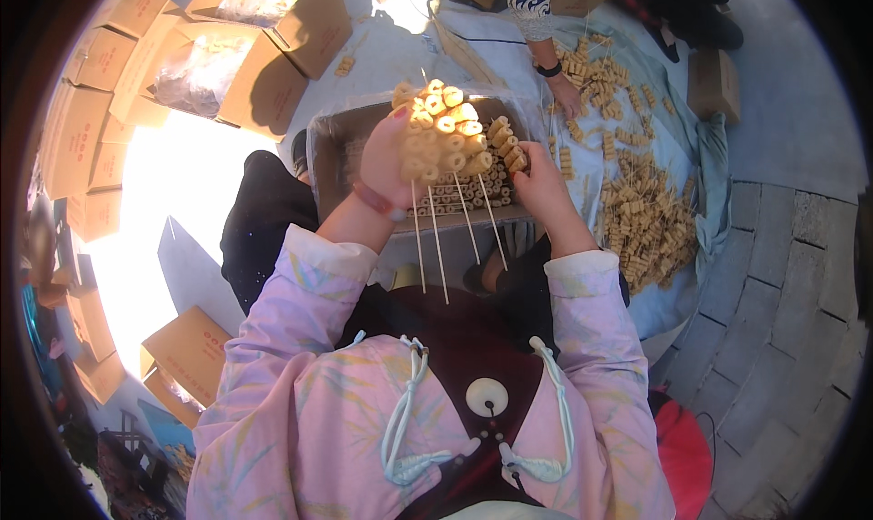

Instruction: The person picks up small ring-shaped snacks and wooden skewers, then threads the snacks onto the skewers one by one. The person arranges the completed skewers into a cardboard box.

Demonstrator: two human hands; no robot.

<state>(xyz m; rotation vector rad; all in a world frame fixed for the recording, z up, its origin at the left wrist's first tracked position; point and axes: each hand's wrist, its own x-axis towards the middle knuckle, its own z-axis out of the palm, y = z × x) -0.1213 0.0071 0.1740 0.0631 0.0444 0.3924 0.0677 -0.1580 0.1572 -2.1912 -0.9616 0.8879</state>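
Note:
My left hand (384, 161) is closed around a bunch of skewers (446, 138), each threaded with short, hollow, tan rolls. Their bare sticks point down toward my lap. Just right of the bunch, my right hand (538, 188) pinches a single skewer of rolls (506, 142), its rolls close beside the others. Both hands are above an open cardboard box (329, 170) with a clear plastic liner. Rows of the same hollow rolls (455, 195) lie inside it, partly hidden by the bunch.
A large heap of skewered rolls (650, 215) lies on a pale cloth to the right. Another person's hand (566, 94) reaches into the scattered skewers (600, 74) at the back. Cardboard cartons (100, 111) are stacked at left, with open lined boxes (205, 74) beside them.

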